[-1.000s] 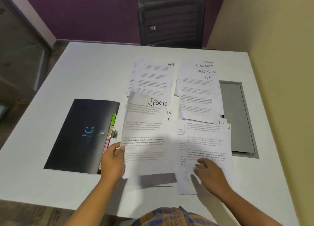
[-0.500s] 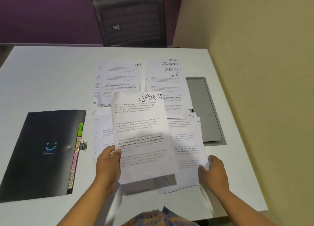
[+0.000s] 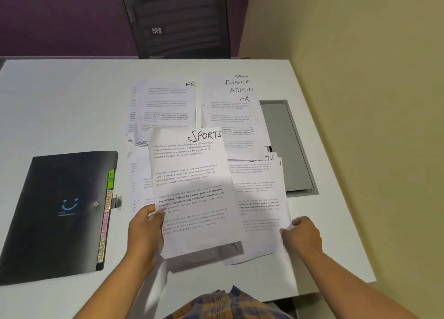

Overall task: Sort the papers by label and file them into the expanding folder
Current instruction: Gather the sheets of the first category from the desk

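Grip first: our left hand [image 3: 144, 234] has its grip closed on the lower left edge of the SPORTS sheet [image 3: 192, 186], thumb on top. The sheet is lifted a little off the counter [image 3: 72, 107]. Its long axis runs away from us, with the far end tipped slightly left and the heading at that end. Our right hand [image 3: 302, 237] pinches the right edge of the lower-right sheets [image 3: 259, 198] (a half-covered heading ending in TS shows at their top). The expanding folder [image 3: 60, 213] lies shut and flat on the left. Its long axis also points away from us, and its coloured tabs [image 3: 107, 218] face the papers. Farther back sit the HR pile [image 3: 168, 107] and the fanned FINANCE/ADMIN/HR pile [image 3: 230, 107].
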Motion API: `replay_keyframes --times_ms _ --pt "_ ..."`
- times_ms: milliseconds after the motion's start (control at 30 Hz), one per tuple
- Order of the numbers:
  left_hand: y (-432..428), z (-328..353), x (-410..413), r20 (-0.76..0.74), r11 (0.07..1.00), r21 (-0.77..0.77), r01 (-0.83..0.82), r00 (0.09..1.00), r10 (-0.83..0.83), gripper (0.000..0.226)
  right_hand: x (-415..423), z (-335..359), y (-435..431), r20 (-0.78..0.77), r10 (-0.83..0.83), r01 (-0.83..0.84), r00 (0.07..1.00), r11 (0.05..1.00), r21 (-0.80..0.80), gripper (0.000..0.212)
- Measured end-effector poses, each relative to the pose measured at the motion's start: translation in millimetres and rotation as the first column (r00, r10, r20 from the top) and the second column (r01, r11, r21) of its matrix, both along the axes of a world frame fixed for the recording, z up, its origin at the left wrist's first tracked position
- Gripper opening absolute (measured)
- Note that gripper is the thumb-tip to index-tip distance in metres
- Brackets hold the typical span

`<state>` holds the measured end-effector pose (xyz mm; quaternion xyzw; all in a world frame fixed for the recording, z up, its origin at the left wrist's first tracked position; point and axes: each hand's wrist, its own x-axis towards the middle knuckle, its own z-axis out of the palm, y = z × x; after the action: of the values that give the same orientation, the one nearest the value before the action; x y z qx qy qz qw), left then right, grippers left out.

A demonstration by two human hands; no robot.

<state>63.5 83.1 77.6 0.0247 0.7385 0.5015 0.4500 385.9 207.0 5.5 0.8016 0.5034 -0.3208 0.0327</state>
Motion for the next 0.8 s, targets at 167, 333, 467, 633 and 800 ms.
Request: replay_keyframes --times_ms 167,333,467,633,800 --pt "-3.2 0.6 -1.3 0.004 1.0 -0.021 -0.008 1.0 0.009 0.017 2.4 -1.2 -4.5 0.013 0.009 -0.01 1.0 0.999 0.031 0.033" --pt "-7.3 0.2 -2.8 -0.051 0.999 -0.035 0.012 0.999 -0.014 0.016 7.3 -6.3 -3.2 -0.024 -0.038 0.038 0.999 0.999 0.004 0.029" --pt "-8.5 -1.6 -3.5 -0.035 1.0 -0.023 -0.002 0.999 0.001 0.015 11.8 0.2 -1.9 -0.075 -0.014 0.019 0.997 0.997 0.07 0.014" --pt "-8.3 -5.4 -2.3 -0.009 0.999 -0.02 -0.032 0.999 0.032 0.012 20.1 24.9 -7.1 -0.228 0.043 -0.051 0.973 0.998 -0.028 0.028" --pt "-6.6 -6.6 -5.5 -0.079 0.997 -0.016 -0.071 0.994 0.07 0.015 46.0 70.8 -10.7 -0.491 0.012 -0.082 0.871 0.989 -0.122 0.015"
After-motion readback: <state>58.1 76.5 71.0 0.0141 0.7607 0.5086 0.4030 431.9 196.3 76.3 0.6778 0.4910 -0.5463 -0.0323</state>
